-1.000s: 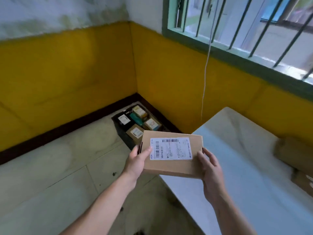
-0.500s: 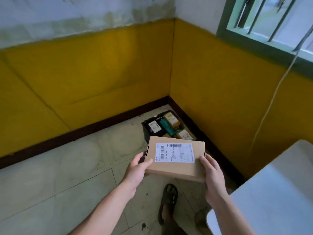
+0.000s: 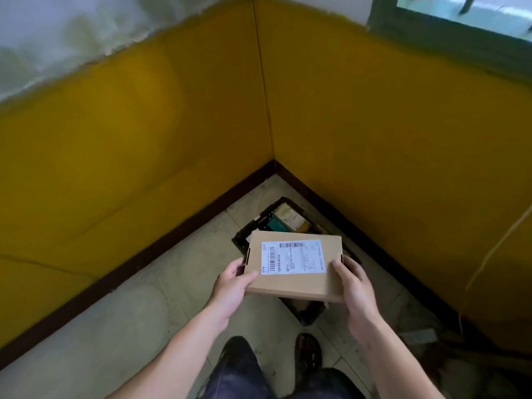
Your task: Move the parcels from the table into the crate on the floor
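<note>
- Holding a flat brown parcel [image 3: 293,283] level between both hands, the person stands facing a corner of the room.
- The left hand [image 3: 230,286] grips the parcel's left edge. Its thumb lies on the top face and its fingers [image 3: 234,264] curl round the side.
- The right hand [image 3: 357,289] is clamped on the right edge in the same way, with the thumb on top and the fingers wrapped round the side.
- A white label [image 3: 293,257] with barcodes sits on the top face, between the two thumbs.
- Just beyond and beneath the fingers, a black crate [image 3: 254,224] stands on the floor [image 3: 129,326]. The parcel is in the air above it and hides most of it.
- Past the fingers, at the crate's far end, small boxes [image 3: 290,220] lie inside, one yellowish and one teal.
- The crate sits in the corner where two yellow walls [image 3: 144,139] meet, near the dark baseboard [image 3: 172,243].
- Behind the wrists, nearer the person, a sandalled foot [image 3: 309,355] and a dark trouser leg [image 3: 241,367] show above the tiled floor.
- Well to the right of the right hand's fingers, a thin pale cord [image 3: 501,240] hangs against the wall.
</note>
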